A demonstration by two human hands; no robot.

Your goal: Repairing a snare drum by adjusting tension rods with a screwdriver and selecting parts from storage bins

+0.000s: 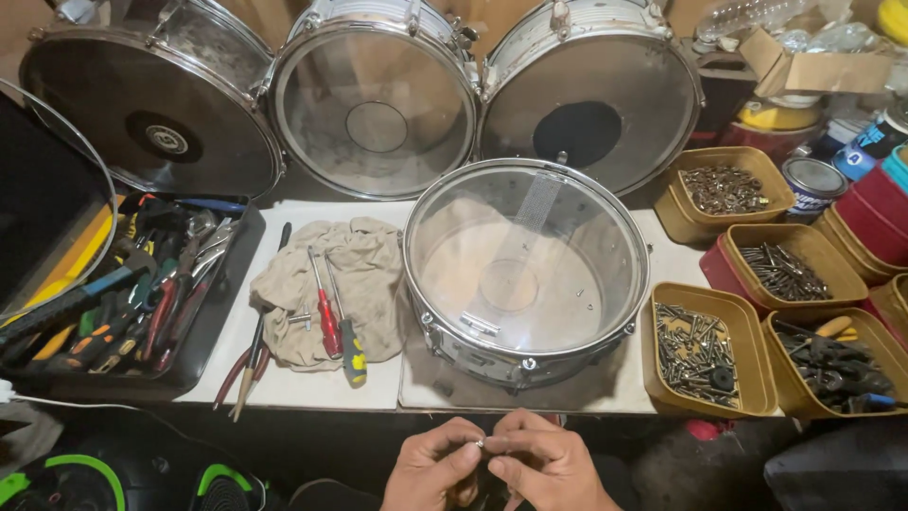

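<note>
Both hands meet below the table (pixel 312 388) edge: left hand (pixel 430 468) and right hand (pixel 549 468) pinch a tiny part (pixel 480 443), perhaps a screw, before the snare drum (pixel 525 270).

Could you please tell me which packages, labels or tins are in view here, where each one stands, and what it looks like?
Cardboard box: top right, brown, flaps open.
Blue tin: right, behind the tubs, round, grey lid, printed label.
Blue can: far right edge, round, black and white label.
Round drum badge: left drumhead's middle, black and white.
</note>
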